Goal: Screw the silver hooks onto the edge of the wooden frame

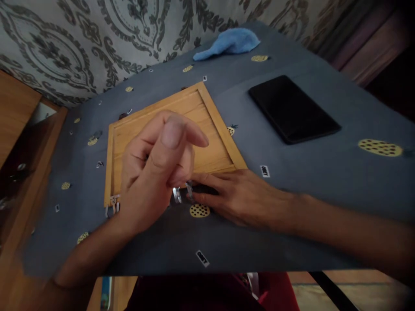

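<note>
Framed wooden cabinet door (212, 149) lies beneath the curled left hand (155, 168); grip contents, if any, hidden. Right hand (243, 196) extended at the near edge, fingertips by a metal hinge (189, 190); grasp cannot be told. Judged stiff, moderately heavy, smooth; best held by opposite frame rails, clear of hinges.

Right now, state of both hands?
Left hand: closed, fingers curled over the framed wooden panel; any contents hidden.
Right hand: fingers extended at a metal fitting by the panel's near edge; grip can't be told.
</note>
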A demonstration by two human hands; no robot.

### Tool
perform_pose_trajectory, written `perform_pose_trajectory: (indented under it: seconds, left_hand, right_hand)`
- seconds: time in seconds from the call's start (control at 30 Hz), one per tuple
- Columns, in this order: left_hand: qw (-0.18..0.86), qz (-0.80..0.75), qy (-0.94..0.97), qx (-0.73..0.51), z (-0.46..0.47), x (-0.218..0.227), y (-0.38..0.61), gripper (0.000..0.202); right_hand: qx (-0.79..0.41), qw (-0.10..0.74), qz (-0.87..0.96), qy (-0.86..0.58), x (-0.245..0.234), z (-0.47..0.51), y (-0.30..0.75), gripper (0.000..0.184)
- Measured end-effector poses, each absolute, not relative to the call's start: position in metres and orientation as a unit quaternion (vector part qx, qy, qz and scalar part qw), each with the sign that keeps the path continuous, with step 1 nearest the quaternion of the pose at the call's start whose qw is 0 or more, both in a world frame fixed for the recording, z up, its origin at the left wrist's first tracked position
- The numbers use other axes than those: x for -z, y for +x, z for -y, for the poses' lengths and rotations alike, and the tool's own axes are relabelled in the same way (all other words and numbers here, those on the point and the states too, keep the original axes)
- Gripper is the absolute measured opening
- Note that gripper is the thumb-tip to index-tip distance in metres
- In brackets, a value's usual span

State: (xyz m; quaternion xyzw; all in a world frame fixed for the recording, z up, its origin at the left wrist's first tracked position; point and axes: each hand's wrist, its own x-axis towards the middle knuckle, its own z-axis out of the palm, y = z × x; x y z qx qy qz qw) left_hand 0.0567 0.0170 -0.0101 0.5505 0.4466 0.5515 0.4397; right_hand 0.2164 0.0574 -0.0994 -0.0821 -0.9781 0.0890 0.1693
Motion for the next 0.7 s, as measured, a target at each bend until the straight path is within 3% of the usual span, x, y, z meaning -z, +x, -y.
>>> perform_pose_trajectory:
  seconds: [0.2,0.53,0.7]
  left_hand:
    - [0.42,-0.448,0.543,-0.573,-0.017,0.009,0.062,0.029]
    - [0.557,-0.389,0.595,-0.43,-0.022,-0.003,0.045,0.033]
    - [0.456,-0.448,0.573,-0.513,-0.021,0.003,0.052,0.041]
  right_hand:
    - [-0.101,0.183,0.976,-0.066,0.101,-0.058,0.217,0.029]
    - [-0.106,0.202,0.972,-0.064,0.108,-0.059,0.216,0.021]
    - [-0.094,0.202,0.973,-0.069,0.11,-0.058,0.217,0.025]
